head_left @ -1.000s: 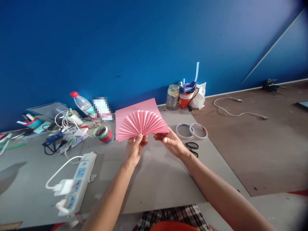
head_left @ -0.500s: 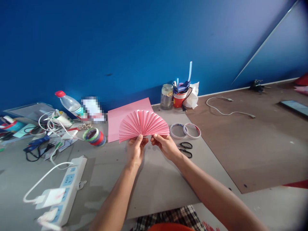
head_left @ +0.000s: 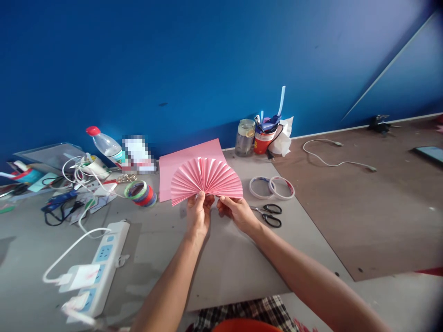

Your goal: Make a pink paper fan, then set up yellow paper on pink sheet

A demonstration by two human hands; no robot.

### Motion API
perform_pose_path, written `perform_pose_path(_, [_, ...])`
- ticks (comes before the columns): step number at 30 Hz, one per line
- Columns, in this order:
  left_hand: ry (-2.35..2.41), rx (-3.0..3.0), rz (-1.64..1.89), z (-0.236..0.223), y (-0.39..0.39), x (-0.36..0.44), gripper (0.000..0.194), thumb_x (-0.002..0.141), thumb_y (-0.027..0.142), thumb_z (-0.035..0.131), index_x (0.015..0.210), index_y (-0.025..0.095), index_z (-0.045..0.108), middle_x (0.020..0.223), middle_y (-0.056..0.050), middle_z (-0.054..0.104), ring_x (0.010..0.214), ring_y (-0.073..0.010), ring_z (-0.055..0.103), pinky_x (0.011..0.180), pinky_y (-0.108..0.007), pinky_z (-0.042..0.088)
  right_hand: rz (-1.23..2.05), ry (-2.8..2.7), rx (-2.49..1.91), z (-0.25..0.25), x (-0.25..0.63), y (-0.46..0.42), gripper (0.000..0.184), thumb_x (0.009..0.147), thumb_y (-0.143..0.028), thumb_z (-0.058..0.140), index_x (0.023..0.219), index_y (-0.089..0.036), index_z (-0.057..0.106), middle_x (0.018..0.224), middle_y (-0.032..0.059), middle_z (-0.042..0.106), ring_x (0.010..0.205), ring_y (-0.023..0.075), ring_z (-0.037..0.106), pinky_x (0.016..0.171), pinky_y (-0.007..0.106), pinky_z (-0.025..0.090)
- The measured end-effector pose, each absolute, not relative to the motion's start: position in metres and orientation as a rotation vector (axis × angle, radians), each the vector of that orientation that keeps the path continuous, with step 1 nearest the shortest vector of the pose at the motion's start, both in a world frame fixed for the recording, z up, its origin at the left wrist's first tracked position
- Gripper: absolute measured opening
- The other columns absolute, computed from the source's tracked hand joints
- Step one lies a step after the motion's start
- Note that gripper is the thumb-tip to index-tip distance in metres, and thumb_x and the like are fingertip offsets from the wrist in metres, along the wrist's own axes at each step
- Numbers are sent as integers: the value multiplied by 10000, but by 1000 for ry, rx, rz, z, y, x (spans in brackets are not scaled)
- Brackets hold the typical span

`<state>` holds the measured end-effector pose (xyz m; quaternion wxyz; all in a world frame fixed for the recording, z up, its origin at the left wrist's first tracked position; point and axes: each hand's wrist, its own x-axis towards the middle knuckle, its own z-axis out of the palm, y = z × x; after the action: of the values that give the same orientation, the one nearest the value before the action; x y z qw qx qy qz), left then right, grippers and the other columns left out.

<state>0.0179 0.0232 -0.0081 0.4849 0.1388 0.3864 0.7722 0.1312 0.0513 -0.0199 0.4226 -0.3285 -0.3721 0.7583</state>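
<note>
A pleated pink paper fan (head_left: pixel 207 177), spread into a half circle, is held above the table in both hands. My left hand (head_left: pixel 199 210) pinches it near the bottom centre, thumb on the front and fingers behind. Just right of the centre, my right hand (head_left: pixel 237 210) grips the lower edge with its thumb on top. Behind the fan lies a flat pink sheet of paper (head_left: pixel 188 153), partly covered by it. Scissors with black handles (head_left: pixel 272 216) rest beside my right wrist, which hides part of the blades.
Two tape rolls (head_left: pixel 261 188) lie right of the fan. Behind them stand a glass jar (head_left: pixel 245 138) and a red cup of tools (head_left: pixel 265 140). At left are stacked coloured tapes (head_left: pixel 141 192), a tilted bottle (head_left: pixel 107 146), tangled cables and a power strip (head_left: pixel 107 272). A white cable (head_left: pixel 337 161) lies right.
The surroundings have shifted slightly rightward in view, while my hands and the fan stay nearly in place. More of the scissors now shows beside my right wrist.
</note>
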Motion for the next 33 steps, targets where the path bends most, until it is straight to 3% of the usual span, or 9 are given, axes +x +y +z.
perform_pose_path(5, [880, 280, 1868, -12, 23, 17, 279, 636, 279, 807, 759, 175, 578, 707, 16, 675, 683, -116, 665, 709, -266, 531, 1924, -929, -807, -19, 130, 51, 329, 645, -449, 762, 677, -155, 619, 609, -1, 600, 517, 103, 508, 508, 258, 419])
perform_pose_path(16, [961, 253, 1862, -13, 23, 13, 344, 603, 293, 823, 787, 189, 551, 720, 33, 663, 659, -114, 669, 624, -235, 511, 2001, -913, -827, -19, 134, 52, 272, 607, -374, 781, 720, -153, 669, 651, 9, 627, 555, 109, 532, 556, 264, 427])
perform_pose_path(22, [985, 304, 1880, -13, 24, 9, 362, 599, 329, 826, 804, 196, 559, 718, 38, 665, 654, -116, 670, 575, -213, 471, 1940, -935, -673, -13, 143, 58, 258, 641, -364, 771, 756, -157, 668, 738, 20, 642, 649, 126, 568, 673, 282, 444])
perform_pose_path(27, [991, 301, 1916, -14, 25, 3, 381, 581, 322, 837, 796, 196, 549, 720, 52, 670, 643, -114, 670, 562, -214, 469, 1910, -906, -660, -12, 144, 61, 296, 678, -435, 741, 745, -163, 648, 708, 7, 619, 606, 110, 546, 635, 265, 423])
perform_pose_path(33, [1013, 306, 1902, -13, 25, 2, 368, 583, 320, 834, 793, 189, 561, 697, 48, 670, 626, -105, 664, 560, -205, 469, 1878, -927, -792, -15, 141, 62, 320, 631, -437, 764, 690, -157, 622, 647, -1, 608, 552, 98, 526, 580, 255, 406])
